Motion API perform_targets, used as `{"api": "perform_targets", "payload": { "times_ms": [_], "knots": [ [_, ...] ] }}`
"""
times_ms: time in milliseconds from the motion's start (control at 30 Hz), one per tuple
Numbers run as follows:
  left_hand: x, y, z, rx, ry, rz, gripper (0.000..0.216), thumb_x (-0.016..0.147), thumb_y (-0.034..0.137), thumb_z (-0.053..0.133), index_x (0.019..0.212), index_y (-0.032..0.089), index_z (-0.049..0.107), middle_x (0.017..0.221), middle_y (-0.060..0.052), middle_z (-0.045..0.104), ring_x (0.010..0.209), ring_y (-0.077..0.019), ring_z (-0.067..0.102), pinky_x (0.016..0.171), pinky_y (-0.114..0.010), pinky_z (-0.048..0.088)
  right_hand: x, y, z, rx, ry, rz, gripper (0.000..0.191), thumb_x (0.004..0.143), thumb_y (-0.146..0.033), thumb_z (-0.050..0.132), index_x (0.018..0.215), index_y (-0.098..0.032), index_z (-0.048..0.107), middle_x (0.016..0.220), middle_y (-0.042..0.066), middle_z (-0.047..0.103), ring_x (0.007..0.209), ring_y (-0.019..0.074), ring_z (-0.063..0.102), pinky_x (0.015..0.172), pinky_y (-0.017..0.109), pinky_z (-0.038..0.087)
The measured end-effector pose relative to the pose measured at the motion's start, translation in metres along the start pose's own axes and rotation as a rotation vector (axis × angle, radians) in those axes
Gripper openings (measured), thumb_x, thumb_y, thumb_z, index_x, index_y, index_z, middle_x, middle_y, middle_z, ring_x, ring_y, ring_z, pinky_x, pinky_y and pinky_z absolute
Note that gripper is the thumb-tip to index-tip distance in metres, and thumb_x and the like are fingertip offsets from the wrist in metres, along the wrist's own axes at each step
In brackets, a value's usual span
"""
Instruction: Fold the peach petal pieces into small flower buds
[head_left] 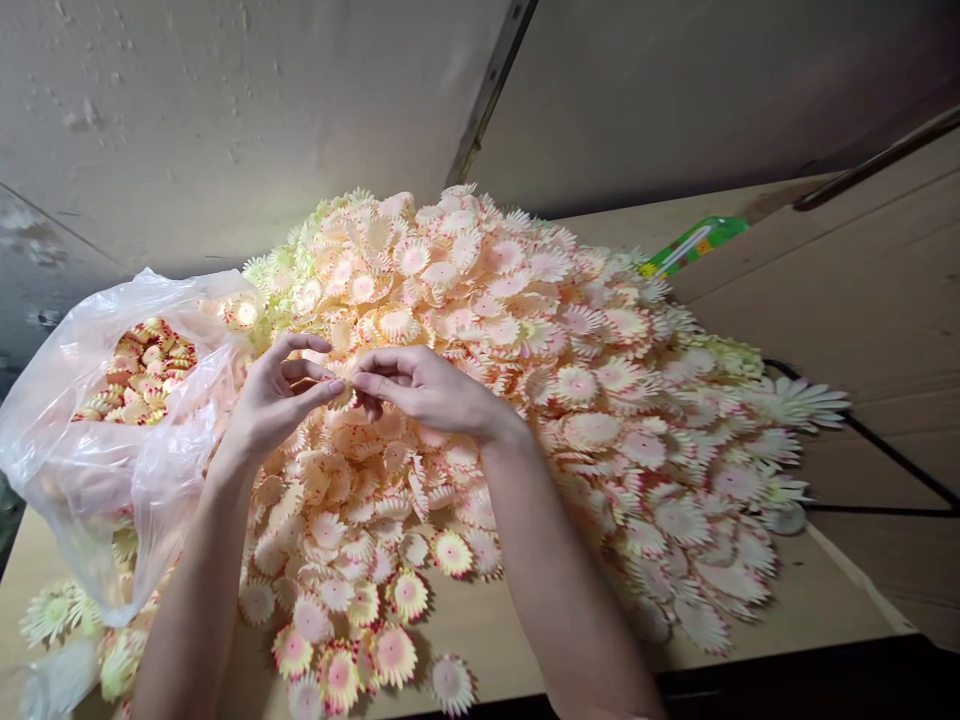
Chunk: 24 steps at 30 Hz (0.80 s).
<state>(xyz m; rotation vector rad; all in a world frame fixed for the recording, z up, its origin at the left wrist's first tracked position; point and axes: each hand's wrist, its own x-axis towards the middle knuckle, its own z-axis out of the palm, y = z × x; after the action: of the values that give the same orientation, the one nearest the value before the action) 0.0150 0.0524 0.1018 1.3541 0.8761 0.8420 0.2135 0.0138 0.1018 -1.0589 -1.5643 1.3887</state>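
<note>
My left hand [281, 388] and my right hand [431, 390] meet over a big heap of artificial flower pieces [577, 385]. Between their fingertips is one small yellowish flower piece [344, 396], pinched by the thumb and fingers of both hands and partly covered by them. The heaped pieces are round and frilled, cream to pale pink, many with red-tipped edges. Left of my left hand a translucent plastic bag [169, 465] gapes, with curled, red-edged flower pieces [150, 370] inside.
The heap covers much of the wooden table [480, 625], with several loose pieces near the front edge. A cardboard sheet [847, 290] stands at the right, beside a green printed packet [701, 243]. Behind the table rises a grey wall [225, 120] with flaking paint.
</note>
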Motion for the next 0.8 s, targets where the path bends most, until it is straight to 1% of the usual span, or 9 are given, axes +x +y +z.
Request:
{"api": "perform_targets", "payload": {
  "times_ms": [100, 167, 267, 367, 533, 633, 700, 767, 800],
  "knots": [
    [0.001, 0.0, 0.001, 0.042, 0.034, -0.006, 0.048, 0.065, 0.034, 0.088, 0.101, 0.016, 0.062, 0.073, -0.001, 0.067, 0.064, -0.0108, 0.062, 0.062, -0.022, 0.048, 0.0, -0.001, 0.002, 0.003, 0.028, 0.007, 0.033, 0.089, -0.047, 0.063, 0.083, -0.015, 0.065, 0.076, 0.002, 0.065, 0.068, 0.0113, 0.061, 0.067, 0.026, 0.051],
    [0.001, -0.001, 0.002, 0.066, 0.03, 0.005, 0.045, 0.067, 0.036, 0.086, 0.1, 0.015, 0.064, 0.072, -0.001, 0.066, 0.063, -0.0104, 0.06, 0.06, -0.022, 0.046, 0.0, -0.001, 0.004, -0.002, 0.049, 0.014, 0.033, 0.084, -0.049, 0.069, 0.085, -0.015, 0.067, 0.078, 0.003, 0.066, 0.069, 0.0119, 0.061, 0.066, 0.026, 0.051],
    [0.001, -0.001, 0.001, 0.122, 0.023, 0.033, 0.043, 0.071, 0.038, 0.083, 0.101, 0.015, 0.064, 0.073, -0.002, 0.064, 0.064, -0.0105, 0.059, 0.06, -0.022, 0.045, 0.001, 0.001, 0.008, -0.026, 0.087, 0.011, 0.025, 0.079, -0.039, 0.075, 0.085, -0.016, 0.068, 0.08, 0.003, 0.068, 0.071, 0.0126, 0.063, 0.067, 0.027, 0.051],
    [0.0, 0.0, 0.002, 0.171, -0.01, 0.045, 0.044, 0.073, 0.037, 0.081, 0.106, 0.016, 0.062, 0.08, -0.003, 0.065, 0.073, -0.0124, 0.062, 0.065, -0.023, 0.047, 0.002, 0.003, 0.01, -0.089, 0.127, 0.015, 0.013, 0.085, -0.028, 0.066, 0.081, -0.016, 0.065, 0.075, 0.002, 0.065, 0.066, 0.0118, 0.062, 0.065, 0.027, 0.051],
    [0.0, -0.002, 0.003, 0.244, -0.06, 0.119, 0.041, 0.077, 0.035, 0.077, 0.109, 0.019, 0.058, 0.087, -0.003, 0.066, 0.077, -0.0134, 0.063, 0.07, -0.025, 0.051, -0.001, -0.006, 0.005, -0.355, 0.199, 0.001, 0.021, 0.089, -0.035, 0.062, 0.08, -0.016, 0.062, 0.073, 0.002, 0.065, 0.065, 0.0119, 0.058, 0.063, 0.027, 0.046],
    [0.003, -0.007, -0.001, 0.433, 0.035, 0.188, 0.035, 0.081, 0.032, 0.071, 0.112, 0.022, 0.058, 0.086, -0.002, 0.067, 0.075, -0.0145, 0.064, 0.069, -0.027, 0.053, -0.016, -0.02, 0.001, -0.503, 0.235, 0.105, 0.025, 0.089, -0.041, 0.064, 0.087, -0.016, 0.063, 0.079, 0.004, 0.068, 0.07, 0.0138, 0.061, 0.064, 0.026, 0.045],
    [0.006, -0.012, -0.005, 0.624, 0.175, 0.256, 0.04, 0.082, 0.028, 0.069, 0.119, 0.024, 0.057, 0.094, -0.004, 0.07, 0.08, -0.017, 0.066, 0.073, -0.031, 0.055, -0.034, -0.026, 0.0, -0.612, 0.163, 0.219, 0.024, 0.089, -0.039, 0.063, 0.087, -0.016, 0.064, 0.079, 0.005, 0.069, 0.07, 0.0147, 0.062, 0.063, 0.026, 0.044],
    [0.01, -0.017, -0.008, 0.775, 0.31, 0.351, 0.051, 0.078, 0.022, 0.071, 0.126, 0.025, 0.055, 0.109, -0.007, 0.071, 0.087, -0.0193, 0.067, 0.078, -0.034, 0.055, -0.056, -0.026, 0.003, -0.72, -0.017, 0.324, 0.019, 0.09, -0.033, 0.062, 0.08, -0.016, 0.065, 0.076, 0.004, 0.068, 0.066, 0.0145, 0.062, 0.061, 0.026, 0.041],
    [0.011, -0.019, -0.009, 0.811, 0.346, 0.379, 0.054, 0.078, 0.02, 0.07, 0.129, 0.025, 0.054, 0.113, -0.008, 0.071, 0.085, -0.0189, 0.067, 0.08, -0.035, 0.056, -0.068, -0.023, 0.006, -0.76, -0.106, 0.38, 0.017, 0.088, -0.029, 0.063, 0.077, -0.017, 0.065, 0.074, 0.004, 0.068, 0.064, 0.0143, 0.061, 0.059, 0.025, 0.039]
  ]
}}
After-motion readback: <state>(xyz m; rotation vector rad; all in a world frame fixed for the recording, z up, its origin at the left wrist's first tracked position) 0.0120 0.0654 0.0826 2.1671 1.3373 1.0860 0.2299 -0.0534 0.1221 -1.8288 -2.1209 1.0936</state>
